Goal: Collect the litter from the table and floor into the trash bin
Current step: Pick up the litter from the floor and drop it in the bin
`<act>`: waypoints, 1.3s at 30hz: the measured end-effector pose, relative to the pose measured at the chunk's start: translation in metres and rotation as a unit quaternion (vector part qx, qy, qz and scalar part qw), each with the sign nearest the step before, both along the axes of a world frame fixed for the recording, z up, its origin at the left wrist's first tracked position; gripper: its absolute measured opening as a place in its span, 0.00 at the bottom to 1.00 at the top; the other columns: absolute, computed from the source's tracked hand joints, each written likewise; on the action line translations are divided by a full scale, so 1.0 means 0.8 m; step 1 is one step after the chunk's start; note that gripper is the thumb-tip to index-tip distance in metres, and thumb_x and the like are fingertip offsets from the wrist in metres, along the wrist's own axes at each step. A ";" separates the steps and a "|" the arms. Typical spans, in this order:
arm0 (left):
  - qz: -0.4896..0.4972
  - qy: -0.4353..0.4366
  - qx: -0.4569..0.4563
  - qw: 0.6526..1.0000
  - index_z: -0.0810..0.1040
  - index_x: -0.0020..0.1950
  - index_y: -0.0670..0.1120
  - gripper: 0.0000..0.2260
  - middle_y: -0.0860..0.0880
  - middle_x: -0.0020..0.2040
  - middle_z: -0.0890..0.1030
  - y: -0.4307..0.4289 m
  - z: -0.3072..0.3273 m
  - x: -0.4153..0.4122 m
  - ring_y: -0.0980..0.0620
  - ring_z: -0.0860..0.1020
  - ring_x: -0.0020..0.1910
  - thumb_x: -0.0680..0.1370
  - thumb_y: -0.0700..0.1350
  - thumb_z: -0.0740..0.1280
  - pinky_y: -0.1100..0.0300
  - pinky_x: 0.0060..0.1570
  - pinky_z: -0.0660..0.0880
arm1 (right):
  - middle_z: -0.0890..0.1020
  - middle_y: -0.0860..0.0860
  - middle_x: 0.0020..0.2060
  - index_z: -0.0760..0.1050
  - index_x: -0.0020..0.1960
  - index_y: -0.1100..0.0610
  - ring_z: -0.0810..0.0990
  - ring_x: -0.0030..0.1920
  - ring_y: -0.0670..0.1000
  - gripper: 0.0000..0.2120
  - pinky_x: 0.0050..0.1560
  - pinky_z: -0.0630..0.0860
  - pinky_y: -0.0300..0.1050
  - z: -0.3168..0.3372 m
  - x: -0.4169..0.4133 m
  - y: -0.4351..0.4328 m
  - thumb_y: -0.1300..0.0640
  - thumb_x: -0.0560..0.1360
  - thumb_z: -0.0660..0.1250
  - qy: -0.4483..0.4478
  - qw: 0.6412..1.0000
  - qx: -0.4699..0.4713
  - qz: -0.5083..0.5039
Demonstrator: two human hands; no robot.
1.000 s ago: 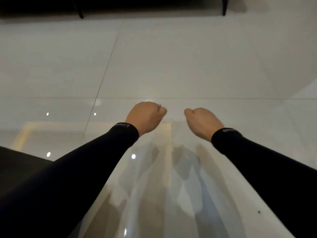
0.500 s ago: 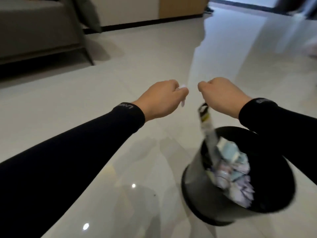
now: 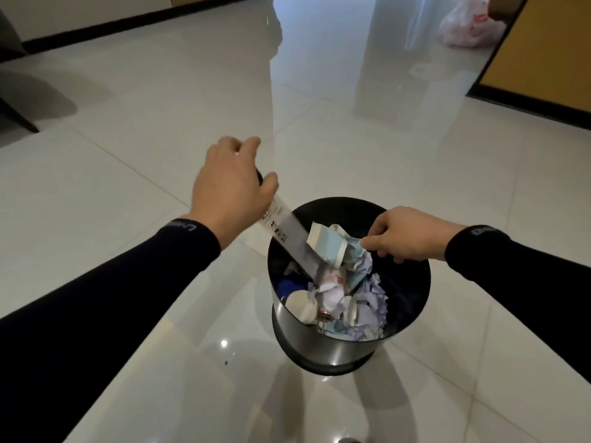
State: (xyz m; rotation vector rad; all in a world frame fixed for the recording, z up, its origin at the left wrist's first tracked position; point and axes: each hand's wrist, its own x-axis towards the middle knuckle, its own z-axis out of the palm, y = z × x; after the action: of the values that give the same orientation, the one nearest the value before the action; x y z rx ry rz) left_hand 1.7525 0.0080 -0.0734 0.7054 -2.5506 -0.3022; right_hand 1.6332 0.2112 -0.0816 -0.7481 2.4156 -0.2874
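A: State of the left hand?
B: The back of the hand faces the camera and the fingers curl downward. It holds the upper end of a grey strip. The grip is hidden under the palm. Only the thumb shows, lying against the strip's top edge

A: Position of the strip?
B: Tilted. The lower end is inside the bin, sunk among the litter. The upper end rises past the left rim to the hand. The small print near the top is too fine to read

A: State of the right hand?
B: It is above the bin opening, on the right side, with the fingers curled. The thumb and forefinger tips sit close together at the edge of a blue-white packet. Whether they pinch the packet or only touch it cannot be told

A: Bin contents?
B: Crumpled white and pale blue paper, with the packet on top and a dark blue item at the left. Pieces low in the heap cannot be told apart. The right inner wall is in shadow

A: Bin location?
B: Upright on the glossy tiled floor, between the two forearms

A: Surroundings?
B: A white bag with red print lies on the floor at top right, blurred and cut by the frame edge. A yellow panel stands beside it. Dark furniture at the left edge is cut off, so its type cannot be told. Both sleeves run out of the frame
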 end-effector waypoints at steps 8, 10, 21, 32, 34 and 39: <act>-0.199 -0.121 0.084 0.969 0.80 0.50 0.46 0.10 0.46 0.43 0.83 0.049 -0.023 0.007 0.48 0.77 0.40 0.75 0.42 0.61 0.58 0.39 0.71 | 0.84 0.51 0.38 0.80 0.47 0.58 0.78 0.29 0.47 0.09 0.38 0.77 0.41 -0.003 0.006 -0.012 0.55 0.74 0.64 0.008 0.999 -0.033 0.009; -0.300 -0.184 0.037 0.935 0.80 0.50 0.45 0.10 0.45 0.43 0.82 0.089 -0.037 -0.001 0.46 0.78 0.40 0.75 0.40 0.60 0.55 0.41 0.74 | 0.83 0.49 0.35 0.80 0.46 0.56 0.78 0.28 0.45 0.08 0.34 0.75 0.39 -0.002 0.007 -0.007 0.56 0.74 0.63 0.009 0.999 -0.033 -0.001; -0.286 -0.435 0.147 0.841 0.76 0.38 0.43 0.12 0.47 0.34 0.76 0.129 -0.058 -0.038 0.49 0.75 0.36 0.76 0.46 0.58 0.59 0.36 0.71 | 0.81 0.49 0.30 0.80 0.41 0.58 0.75 0.23 0.43 0.07 0.20 0.67 0.29 0.013 -0.003 0.067 0.61 0.73 0.62 -0.008 0.979 -0.155 -0.136; -0.147 -0.137 0.166 0.965 0.81 0.45 0.48 0.10 0.50 0.40 0.83 0.066 -0.025 -0.022 0.49 0.78 0.41 0.74 0.44 0.60 0.60 0.41 0.70 | 0.81 0.58 0.28 0.72 0.48 0.65 0.81 0.27 0.56 0.11 0.25 0.77 0.41 -0.037 0.031 0.109 0.56 0.76 0.59 -0.374 0.883 -0.085 -0.271; -0.140 -0.112 0.184 0.966 0.82 0.46 0.49 0.10 0.51 0.40 0.83 0.059 -0.023 -0.010 0.51 0.79 0.41 0.75 0.45 0.60 0.60 0.40 0.71 | 0.80 0.59 0.26 0.74 0.41 0.66 0.82 0.28 0.58 0.10 0.27 0.79 0.43 -0.046 0.029 0.104 0.62 0.76 0.57 -0.370 0.889 -0.085 -0.258; -0.043 -0.021 0.265 0.963 0.81 0.42 0.53 0.08 0.56 0.33 0.82 0.028 -0.004 0.028 0.62 0.77 0.31 0.75 0.47 0.62 0.70 0.32 0.69 | 0.79 0.61 0.26 0.74 0.35 0.68 0.78 0.25 0.57 0.12 0.25 0.76 0.42 -0.032 0.031 0.091 0.69 0.73 0.55 -0.317 0.918 -0.081 -0.223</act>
State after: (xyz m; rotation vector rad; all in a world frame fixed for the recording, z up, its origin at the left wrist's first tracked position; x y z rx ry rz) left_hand 1.7752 0.0301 -0.0767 0.7911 -2.5570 -1.0352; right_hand 1.6579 0.2839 -0.1075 -0.1091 1.9106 -0.7885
